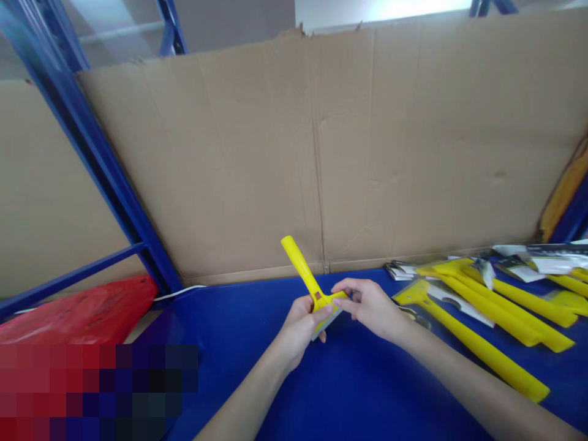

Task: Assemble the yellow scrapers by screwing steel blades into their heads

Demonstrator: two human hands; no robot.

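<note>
A yellow scraper [301, 266] is held above the blue tabletop [239, 343], its handle slanting up and away to the left. Its wide head, with a greyish blade edge, faces down toward me. My left hand [301, 324] grips the left side of the head, thumb on top and fingers beneath. At the head's right end, my right hand [365, 303] pinches the edge between thumb and fingers. Part of the head and blade is hidden by my fingers.
Several more yellow scrapers [487, 343] lie on the right side of the table, among white and black packaging [558, 260]. A cardboard sheet [349, 153] stands along the back. Blue rack posts [114, 177] and a red plastic bag [92, 309] are at left.
</note>
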